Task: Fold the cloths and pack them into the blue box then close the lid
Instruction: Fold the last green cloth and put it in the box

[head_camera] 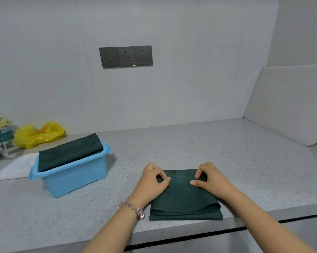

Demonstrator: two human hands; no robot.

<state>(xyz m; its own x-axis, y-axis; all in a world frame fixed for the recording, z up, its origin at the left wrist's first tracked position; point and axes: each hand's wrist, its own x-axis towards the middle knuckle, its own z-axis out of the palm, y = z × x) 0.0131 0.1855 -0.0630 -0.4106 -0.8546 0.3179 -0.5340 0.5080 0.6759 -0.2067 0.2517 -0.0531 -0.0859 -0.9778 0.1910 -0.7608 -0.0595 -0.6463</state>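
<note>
A dark green cloth (184, 199) lies folded in layers on the grey counter near its front edge, scalloped hems facing me. My left hand (152, 179) pinches the cloth's far left corner. My right hand (210, 178) pinches the far right corner. To the left stands the blue box (75, 172), open, with another folded dark green cloth (68, 152) resting across its top and sticking up above the rim. Its white lid (15, 168) lies flat on the counter behind the box on the left.
A yellow plastic bag (39, 134) and some glassware (2, 136) sit at the far left by the wall. A white board (289, 105) leans in the right corner. Wall sockets (125, 56) are above. The counter edge (190, 232) runs just below the cloth.
</note>
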